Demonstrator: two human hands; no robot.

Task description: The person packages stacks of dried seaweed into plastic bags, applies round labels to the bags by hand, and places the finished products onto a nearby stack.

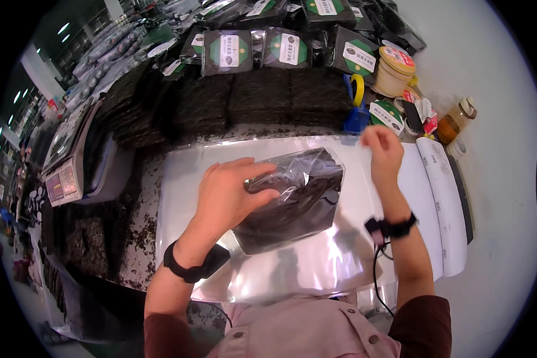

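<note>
A clear plastic-wrapped packet of dark dried seaweed (295, 206) lies tilted on a stack of clear film sheets (268, 273) before me. My left hand (232, 192) rests on the packet's left end, its thumb and forefinger spread over the wrap. My right hand (385, 152) is raised to the right of the packet, fingers curled and slightly blurred; whether it pinches a small piece of something cannot be made out. Just beyond it stands a blue tape dispenser (356, 118) with a yellow roll of tape (358, 89).
Stacks of dark seaweed sheets (259, 98) line the back, with labelled packets (227, 53) behind them. A weighing scale (65, 183) stands left. At right are round tubs (396, 71), a phone (412, 117), a bottle of amber liquid (456, 118) and a roll of printed white sheets (441, 206).
</note>
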